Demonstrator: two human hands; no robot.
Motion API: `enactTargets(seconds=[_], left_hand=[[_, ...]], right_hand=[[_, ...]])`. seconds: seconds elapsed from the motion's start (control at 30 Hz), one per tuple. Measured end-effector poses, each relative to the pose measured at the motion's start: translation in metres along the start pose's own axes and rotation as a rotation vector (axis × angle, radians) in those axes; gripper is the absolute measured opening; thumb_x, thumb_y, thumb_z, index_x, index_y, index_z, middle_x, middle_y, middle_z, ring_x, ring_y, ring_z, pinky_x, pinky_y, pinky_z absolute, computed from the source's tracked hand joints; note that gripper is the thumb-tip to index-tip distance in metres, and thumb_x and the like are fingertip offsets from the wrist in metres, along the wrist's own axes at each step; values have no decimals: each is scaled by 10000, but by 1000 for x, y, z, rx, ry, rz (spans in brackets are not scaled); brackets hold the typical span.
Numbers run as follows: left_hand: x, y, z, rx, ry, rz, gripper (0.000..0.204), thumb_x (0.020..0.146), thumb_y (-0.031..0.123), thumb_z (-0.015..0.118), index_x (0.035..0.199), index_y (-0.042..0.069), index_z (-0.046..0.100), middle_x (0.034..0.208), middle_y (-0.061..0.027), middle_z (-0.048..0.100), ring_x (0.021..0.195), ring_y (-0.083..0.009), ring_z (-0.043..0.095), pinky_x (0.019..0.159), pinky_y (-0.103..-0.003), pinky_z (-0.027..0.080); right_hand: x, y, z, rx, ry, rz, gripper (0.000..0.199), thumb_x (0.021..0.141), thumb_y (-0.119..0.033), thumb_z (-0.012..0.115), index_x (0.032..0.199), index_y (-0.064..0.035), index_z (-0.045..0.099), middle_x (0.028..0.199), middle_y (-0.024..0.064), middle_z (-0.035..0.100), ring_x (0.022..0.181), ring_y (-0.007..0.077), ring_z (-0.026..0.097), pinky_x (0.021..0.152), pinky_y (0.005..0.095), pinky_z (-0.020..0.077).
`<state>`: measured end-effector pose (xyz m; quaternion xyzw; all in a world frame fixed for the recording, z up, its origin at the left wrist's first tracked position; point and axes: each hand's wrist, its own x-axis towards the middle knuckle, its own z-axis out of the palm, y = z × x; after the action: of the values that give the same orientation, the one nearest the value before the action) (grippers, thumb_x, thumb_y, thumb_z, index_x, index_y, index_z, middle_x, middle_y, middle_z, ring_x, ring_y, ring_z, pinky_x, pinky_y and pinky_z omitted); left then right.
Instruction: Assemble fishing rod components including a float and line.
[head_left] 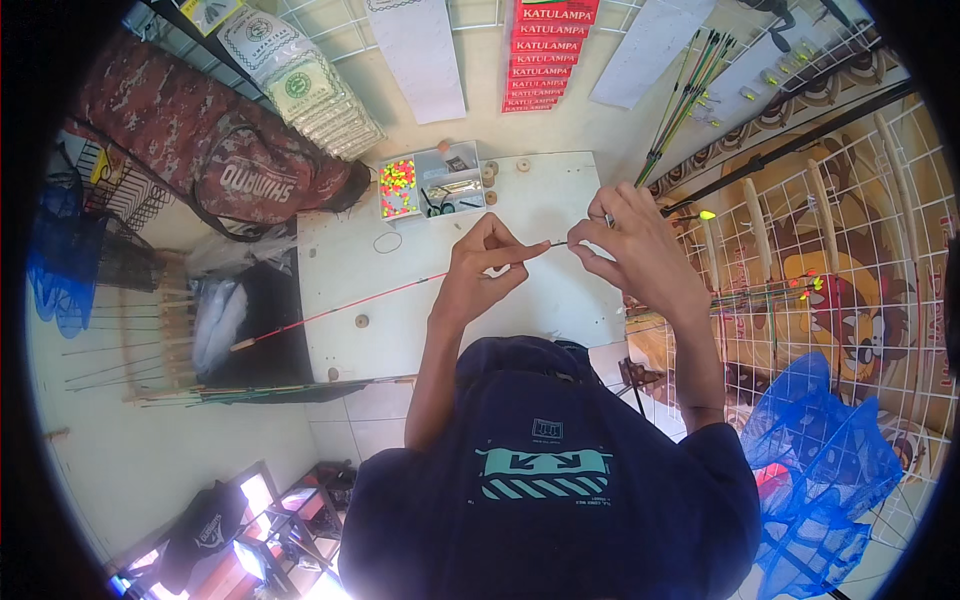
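A thin red rod (345,306) with a light wooden end slants over the table from the lower left up to my hands. My left hand (485,268) pinches it between thumb and forefinger, and a short dark stretch runs on to the right. At that dark stretch my right hand (635,248) has its thumb and fingertips closed together. Past the right hand a bright yellow tip (707,215) sticks out roughly in line with the rod; whether it belongs to the same rod is hidden by the hand. Both hands are raised above the white table (400,335).
A divided white tray (437,215) at the table's back holds pink and yellow beads and scissors. Small wooden discs (361,321) lie about. A camouflage bag (230,150) hangs left, rods (690,100) stand at back right, and a wire rack with blue nets (820,460) lines the right.
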<state>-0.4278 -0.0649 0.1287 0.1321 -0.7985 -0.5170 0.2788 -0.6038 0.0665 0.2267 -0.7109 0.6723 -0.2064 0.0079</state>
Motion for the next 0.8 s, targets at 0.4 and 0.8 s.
enactTargets(seconds=[0.4, 0.8], left_hand=[[-1, 0, 0, -15, 16, 24, 488, 677, -89, 644, 1062, 191, 749, 783, -21, 471, 693, -127, 529, 610, -277, 464], [-2, 2, 0, -14, 0, -25, 492, 679, -76, 650, 1060, 218, 750, 766, -2, 465, 720, -121, 502, 610, -272, 443]], right_hand=[[1, 1, 5, -28, -14, 11, 97, 778, -149, 704, 837, -91, 653, 876, 57, 488, 885, 228, 489, 759, 373, 384], [-1, 4, 17, 27, 23, 27, 84, 794, -166, 703, 828, -94, 677, 872, 61, 507, 878, 234, 506, 766, 377, 395]])
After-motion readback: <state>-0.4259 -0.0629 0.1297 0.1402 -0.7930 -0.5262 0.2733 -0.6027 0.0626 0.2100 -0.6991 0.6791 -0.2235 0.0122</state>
